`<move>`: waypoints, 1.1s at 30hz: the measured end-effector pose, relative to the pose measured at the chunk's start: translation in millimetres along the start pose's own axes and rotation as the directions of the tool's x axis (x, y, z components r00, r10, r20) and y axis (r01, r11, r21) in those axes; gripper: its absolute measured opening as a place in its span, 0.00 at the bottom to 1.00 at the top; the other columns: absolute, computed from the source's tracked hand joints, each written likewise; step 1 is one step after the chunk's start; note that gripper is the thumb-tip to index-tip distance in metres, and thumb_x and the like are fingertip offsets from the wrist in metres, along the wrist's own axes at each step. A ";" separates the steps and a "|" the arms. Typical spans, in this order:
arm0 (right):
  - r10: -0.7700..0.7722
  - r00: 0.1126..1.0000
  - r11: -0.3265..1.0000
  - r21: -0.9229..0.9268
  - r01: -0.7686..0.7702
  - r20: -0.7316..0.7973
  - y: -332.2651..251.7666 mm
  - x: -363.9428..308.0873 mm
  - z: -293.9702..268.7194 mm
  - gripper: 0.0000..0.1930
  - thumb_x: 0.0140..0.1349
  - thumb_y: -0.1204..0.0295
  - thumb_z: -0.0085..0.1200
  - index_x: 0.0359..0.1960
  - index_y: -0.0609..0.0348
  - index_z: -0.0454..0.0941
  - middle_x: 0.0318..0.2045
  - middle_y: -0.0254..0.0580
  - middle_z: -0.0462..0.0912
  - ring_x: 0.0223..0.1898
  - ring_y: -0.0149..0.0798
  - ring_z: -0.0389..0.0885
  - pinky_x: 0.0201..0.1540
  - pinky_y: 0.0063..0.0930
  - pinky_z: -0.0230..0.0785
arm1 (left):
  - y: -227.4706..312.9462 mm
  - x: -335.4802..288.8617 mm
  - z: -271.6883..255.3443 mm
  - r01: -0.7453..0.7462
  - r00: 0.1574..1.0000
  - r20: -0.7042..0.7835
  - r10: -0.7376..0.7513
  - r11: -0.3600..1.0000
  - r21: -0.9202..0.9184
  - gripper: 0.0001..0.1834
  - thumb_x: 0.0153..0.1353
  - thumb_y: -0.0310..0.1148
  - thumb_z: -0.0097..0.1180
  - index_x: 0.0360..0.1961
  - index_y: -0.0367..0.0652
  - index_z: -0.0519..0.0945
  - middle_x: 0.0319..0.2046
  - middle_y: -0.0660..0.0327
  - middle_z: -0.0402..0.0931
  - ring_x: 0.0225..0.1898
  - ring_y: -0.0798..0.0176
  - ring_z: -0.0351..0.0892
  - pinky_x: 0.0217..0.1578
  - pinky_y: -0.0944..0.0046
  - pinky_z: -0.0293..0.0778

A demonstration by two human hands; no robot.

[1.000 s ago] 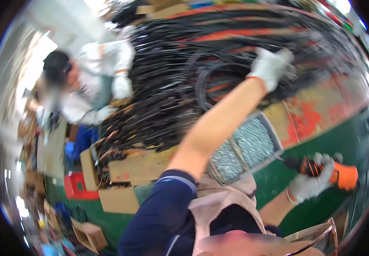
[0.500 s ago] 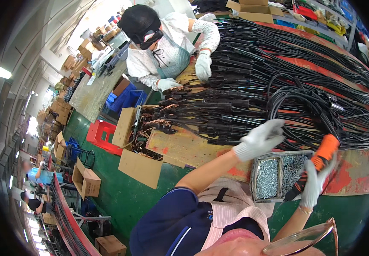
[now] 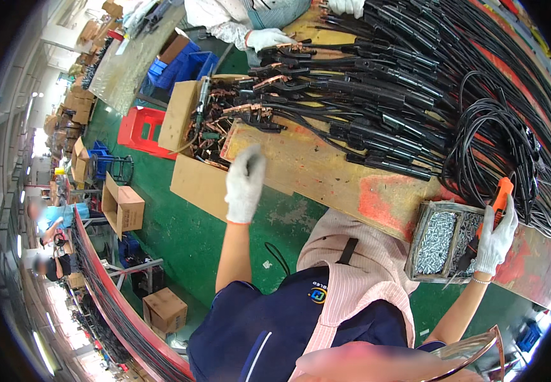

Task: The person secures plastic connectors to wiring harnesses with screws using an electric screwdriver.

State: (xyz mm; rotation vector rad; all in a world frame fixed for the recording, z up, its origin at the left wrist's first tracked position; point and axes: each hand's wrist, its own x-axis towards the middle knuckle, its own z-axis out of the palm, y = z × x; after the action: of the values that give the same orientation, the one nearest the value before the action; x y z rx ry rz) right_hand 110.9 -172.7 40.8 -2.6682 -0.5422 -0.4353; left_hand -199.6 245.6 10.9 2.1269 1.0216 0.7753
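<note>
Currently, the gloved left hand [image 3: 244, 186] looks loosely curled and empty, a cardboard box [image 3: 182, 118] of copper-coloured parts [image 3: 217, 127] just beyond it; the gloved right hand [image 3: 497, 244] wraps around an orange-and-black power driver [image 3: 503, 191], a tray [image 3: 429, 278] of screws [image 3: 436, 245] at that hand's left

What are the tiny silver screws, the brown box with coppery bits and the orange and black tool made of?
The tiny silver screws look like shiny metal, perhaps steel: they gleam. The brown box seems to be matt cardboard, with stiff, flat flaps. The orange and black tool may have a plastic casing, going by its bright colour; its finish is unclear.
</note>
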 end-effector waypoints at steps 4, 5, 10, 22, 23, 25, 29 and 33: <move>-0.144 0.986 0.986 -0.096 0.136 -0.079 -30.3 6.8 -6.8 0.31 0.58 0.63 0.61 0.63 0.57 0.68 0.57 0.51 0.73 0.58 0.51 0.72 0.62 0.41 0.62 | -5.0 37.1 -3.3 -0.361 0.930 0.104 0.354 0.815 0.454 0.15 0.61 0.33 0.57 0.50 0.49 0.79 0.33 0.51 0.80 0.32 0.49 0.81 0.34 0.57 0.77; -0.267 0.958 0.964 -0.046 0.263 -0.102 -41.3 7.8 -6.7 0.30 0.57 0.63 0.62 0.62 0.57 0.69 0.55 0.50 0.74 0.57 0.51 0.72 0.61 0.41 0.62 | -6.4 45.1 1.2 -0.371 0.927 0.120 0.355 0.821 0.434 0.15 0.61 0.33 0.57 0.50 0.49 0.79 0.33 0.51 0.80 0.32 0.49 0.81 0.34 0.57 0.77; -0.556 0.815 0.829 0.186 0.528 0.163 -134.0 23.6 13.8 0.27 0.53 0.67 0.62 0.57 0.56 0.73 0.51 0.47 0.76 0.53 0.50 0.74 0.58 0.39 0.65 | -4.0 70.4 -0.2 -0.348 0.937 0.312 0.159 0.509 0.787 0.19 0.61 0.43 0.55 0.54 0.57 0.74 0.28 0.56 0.79 0.31 0.51 0.82 0.31 0.53 0.78; -0.657 0.620 0.729 0.150 0.668 0.429 -158.9 9.6 72.7 0.21 0.53 0.58 0.61 0.46 0.52 0.75 0.40 0.40 0.78 0.45 0.44 0.76 0.49 0.38 0.69 | 11.3 124.7 -15.6 -0.497 0.823 0.241 0.515 0.446 0.744 0.17 0.60 0.37 0.56 0.52 0.55 0.74 0.29 0.59 0.79 0.30 0.54 0.81 0.30 0.53 0.76; -0.660 0.606 0.721 0.146 0.678 0.444 -158.2 11.1 72.2 0.21 0.53 0.56 0.61 0.45 0.53 0.75 0.39 0.40 0.78 0.44 0.44 0.77 0.48 0.38 0.69 | 8.7 127.1 -10.5 -0.482 0.844 0.224 0.487 0.509 0.713 0.21 0.60 0.36 0.56 0.56 0.54 0.73 0.33 0.56 0.80 0.32 0.51 0.81 0.32 0.51 0.77; -0.680 0.597 0.708 0.166 0.687 0.426 -151.1 10.7 77.5 0.21 0.53 0.56 0.61 0.45 0.52 0.75 0.37 0.40 0.78 0.43 0.43 0.77 0.47 0.37 0.69 | 10.5 124.1 6.1 -0.388 0.916 0.183 0.358 0.672 0.631 0.29 0.60 0.36 0.56 0.63 0.51 0.66 0.43 0.48 0.79 0.36 0.43 0.81 0.37 0.47 0.77; -0.689 0.582 0.709 0.237 0.664 0.432 -146.9 9.8 79.0 0.23 0.51 0.55 0.62 0.45 0.53 0.74 0.35 0.41 0.78 0.42 0.44 0.78 0.46 0.37 0.69 | 12.8 104.0 4.6 -0.531 0.818 0.088 0.569 0.687 0.496 0.26 0.58 0.32 0.59 0.59 0.44 0.70 0.46 0.46 0.78 0.44 0.42 0.78 0.43 0.49 0.76; -0.652 0.453 0.707 0.270 0.654 0.608 -149.6 17.7 74.2 0.24 0.53 0.50 0.60 0.45 0.51 0.76 0.36 0.43 0.79 0.41 0.48 0.80 0.42 0.40 0.74 | -1.8 66.2 2.7 -0.646 0.760 0.362 0.540 0.568 0.510 0.10 0.58 0.36 0.60 0.40 0.48 0.80 0.30 0.56 0.80 0.32 0.50 0.80 0.33 0.54 0.76</move>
State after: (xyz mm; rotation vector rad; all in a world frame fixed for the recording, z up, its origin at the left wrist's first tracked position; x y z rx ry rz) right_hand 79.1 -8.3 27.5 -2.4345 -1.8339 0.4076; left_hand -163.8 300.2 22.9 3.1437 0.4472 0.5724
